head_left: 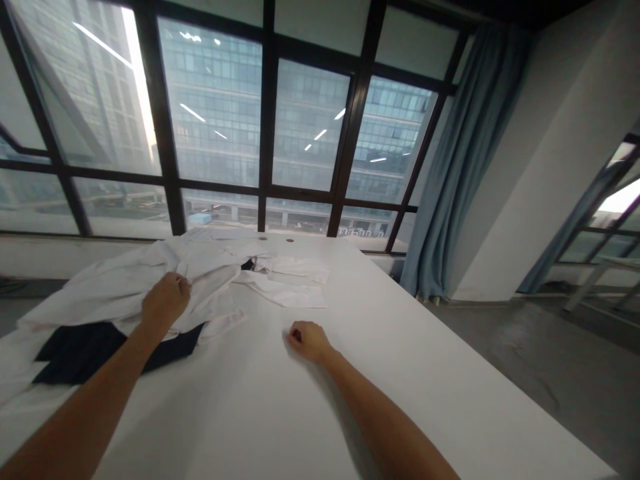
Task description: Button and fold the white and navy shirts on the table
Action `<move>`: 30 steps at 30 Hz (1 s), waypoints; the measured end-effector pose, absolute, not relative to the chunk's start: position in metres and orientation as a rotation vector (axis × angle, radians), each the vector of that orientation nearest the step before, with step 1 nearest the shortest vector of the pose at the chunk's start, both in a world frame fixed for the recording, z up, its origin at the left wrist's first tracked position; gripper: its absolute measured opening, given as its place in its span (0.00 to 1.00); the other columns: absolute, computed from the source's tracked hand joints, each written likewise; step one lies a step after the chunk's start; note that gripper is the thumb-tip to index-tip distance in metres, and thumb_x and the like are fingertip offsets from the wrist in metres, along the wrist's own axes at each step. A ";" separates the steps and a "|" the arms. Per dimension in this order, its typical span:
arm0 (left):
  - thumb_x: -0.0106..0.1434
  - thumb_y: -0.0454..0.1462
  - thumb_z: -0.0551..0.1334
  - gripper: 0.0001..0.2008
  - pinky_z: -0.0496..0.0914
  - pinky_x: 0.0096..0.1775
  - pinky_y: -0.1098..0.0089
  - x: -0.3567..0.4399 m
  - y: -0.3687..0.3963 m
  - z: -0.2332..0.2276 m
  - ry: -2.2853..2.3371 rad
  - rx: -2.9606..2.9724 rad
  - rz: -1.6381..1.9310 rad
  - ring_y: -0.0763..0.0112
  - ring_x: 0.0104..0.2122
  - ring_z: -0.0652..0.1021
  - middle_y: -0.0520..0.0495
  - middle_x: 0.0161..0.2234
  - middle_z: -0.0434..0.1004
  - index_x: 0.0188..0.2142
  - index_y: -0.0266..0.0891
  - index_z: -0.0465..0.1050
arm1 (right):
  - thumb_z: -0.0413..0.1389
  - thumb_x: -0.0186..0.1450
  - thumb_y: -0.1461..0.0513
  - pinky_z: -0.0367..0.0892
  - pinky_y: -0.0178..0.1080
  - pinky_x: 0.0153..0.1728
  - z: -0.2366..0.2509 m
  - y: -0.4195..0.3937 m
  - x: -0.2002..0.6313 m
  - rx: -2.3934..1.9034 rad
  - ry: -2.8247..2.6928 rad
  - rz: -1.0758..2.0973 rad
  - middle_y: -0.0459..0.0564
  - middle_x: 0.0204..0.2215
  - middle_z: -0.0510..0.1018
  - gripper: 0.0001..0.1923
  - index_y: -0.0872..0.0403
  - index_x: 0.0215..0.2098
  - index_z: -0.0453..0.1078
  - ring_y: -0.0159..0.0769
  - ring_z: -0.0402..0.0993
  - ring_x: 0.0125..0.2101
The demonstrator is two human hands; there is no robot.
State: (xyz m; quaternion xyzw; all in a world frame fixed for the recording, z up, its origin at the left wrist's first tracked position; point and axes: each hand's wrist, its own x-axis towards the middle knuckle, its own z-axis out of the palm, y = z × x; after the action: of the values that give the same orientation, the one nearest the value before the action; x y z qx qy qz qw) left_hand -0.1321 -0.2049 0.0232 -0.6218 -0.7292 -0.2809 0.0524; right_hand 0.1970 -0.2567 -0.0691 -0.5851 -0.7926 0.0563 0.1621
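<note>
My left hand (167,298) is out over the heap of white clothing (150,280), fingers closed round a fold of a white garment, pinching the cloth right at the near edge of the pile. That pile sprawls across the far left part of the white table (400,373), rumpled and loose, and under its near side a dark navy garment (95,350) lies flat, poking out toward me just left of my forearm. My right hand (306,340) sits on the bare tabletop, curled into a loose fist, knuckles down, holding nothing that I can see, well apart from the pile. Beyond it, toward the window, a folded white piece (293,280) lies neat and flat, touching the edge of the heap. Behind the table runs a big black-framed window (265,133) with glass towers outside, and a blue curtain (450,173) hangs at its right end beside a white wall.
</note>
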 end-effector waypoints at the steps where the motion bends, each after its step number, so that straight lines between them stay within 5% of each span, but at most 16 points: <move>1: 0.66 0.39 0.45 0.18 0.68 0.37 0.61 -0.114 -0.218 0.038 -2.189 -1.870 -0.887 0.54 0.36 0.76 0.34 0.35 0.75 0.47 0.29 0.64 | 0.51 0.64 0.56 0.54 0.33 0.29 -0.070 -0.256 0.197 -1.668 -2.254 0.171 0.47 0.31 0.79 0.12 0.52 0.33 0.73 0.33 0.71 0.30; 5: 0.66 0.41 0.48 0.12 0.67 0.34 0.68 -0.040 -0.302 0.072 -1.659 -2.751 -0.801 0.65 0.31 0.75 0.47 0.29 0.75 0.39 0.41 0.67 | 0.51 0.64 0.57 0.58 0.33 0.29 -0.076 -0.251 0.201 -1.624 -2.110 0.278 0.47 0.30 0.78 0.11 0.53 0.37 0.73 0.32 0.71 0.29; 8: 0.64 0.46 0.53 0.11 0.68 0.32 0.70 -0.013 -0.355 0.069 -1.121 -3.602 -0.141 0.67 0.30 0.76 0.49 0.29 0.77 0.36 0.45 0.70 | 0.49 0.66 0.58 0.62 0.33 0.31 -0.084 -0.243 0.205 -1.561 -1.921 0.401 0.48 0.34 0.79 0.17 0.53 0.51 0.67 0.31 0.71 0.27; 10: 0.63 0.47 0.56 0.13 0.69 0.33 0.70 -0.017 -0.360 0.062 -0.714 -3.976 0.404 0.67 0.32 0.78 0.49 0.34 0.79 0.41 0.46 0.71 | 0.49 0.67 0.58 0.65 0.34 0.32 -0.087 -0.238 0.205 -1.530 -1.877 0.463 0.49 0.40 0.78 0.24 0.53 0.60 0.58 0.30 0.72 0.26; 12: 0.64 0.49 0.54 0.17 0.71 0.36 0.69 -0.035 -0.337 0.054 -0.746 -4.109 0.395 0.67 0.34 0.79 0.47 0.40 0.79 0.47 0.45 0.69 | 0.50 0.66 0.58 0.66 0.35 0.35 -0.086 -0.231 0.200 -1.557 -1.925 0.449 0.50 0.46 0.76 0.29 0.50 0.64 0.52 0.31 0.73 0.29; 16: 0.67 0.46 0.48 0.18 0.70 0.44 0.66 -0.094 -0.253 0.033 -1.569 -3.332 -0.517 0.65 0.38 0.78 0.43 0.41 0.79 0.43 0.38 0.71 | 0.54 0.62 0.59 0.64 0.39 0.47 -0.069 -0.208 0.175 -1.708 -2.119 0.222 0.54 0.60 0.62 0.37 0.48 0.67 0.46 0.41 0.68 0.50; 18: 0.67 0.43 0.47 0.19 0.66 0.49 0.64 -0.129 -0.218 0.021 -1.790 -2.858 -0.536 0.61 0.44 0.76 0.41 0.44 0.78 0.41 0.34 0.72 | 0.55 0.61 0.60 0.61 0.42 0.51 -0.060 -0.193 0.160 -1.728 -2.191 0.113 0.55 0.65 0.53 0.38 0.48 0.67 0.47 0.45 0.60 0.57; 21: 0.68 0.36 0.45 0.20 0.62 0.54 0.63 -0.180 -0.190 0.001 -1.952 -2.378 -0.472 0.61 0.52 0.71 0.38 0.53 0.72 0.51 0.30 0.69 | 0.55 0.59 0.62 0.58 0.47 0.55 -0.052 -0.170 0.141 -1.677 -2.268 0.047 0.52 0.66 0.49 0.29 0.47 0.60 0.61 0.47 0.54 0.60; 26: 0.69 0.37 0.47 0.22 0.58 0.56 0.56 -0.240 -0.172 -0.015 -2.025 -2.103 -0.298 0.58 0.58 0.65 0.39 0.62 0.62 0.60 0.35 0.58 | 0.48 0.60 0.65 0.62 0.41 0.50 -0.039 -0.153 0.140 -1.328 -2.120 0.326 0.53 0.49 0.74 0.15 0.54 0.43 0.71 0.39 0.67 0.50; 30: 0.69 0.44 0.50 0.22 0.50 0.59 0.48 -0.264 -0.152 -0.010 -2.082 -2.038 -0.252 0.57 0.60 0.63 0.40 0.62 0.62 0.60 0.39 0.59 | 0.46 0.58 0.62 0.67 0.36 0.36 -0.013 -0.165 0.190 -1.201 -1.601 0.655 0.49 0.34 0.76 0.14 0.55 0.40 0.67 0.36 0.72 0.35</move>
State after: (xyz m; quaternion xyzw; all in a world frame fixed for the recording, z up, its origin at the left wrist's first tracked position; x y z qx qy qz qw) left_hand -0.2641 -0.1520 -0.0103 -0.6928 -0.7078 -0.0858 0.1083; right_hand 0.1898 -0.1649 -0.0126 -0.4956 -0.6606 0.2701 0.4951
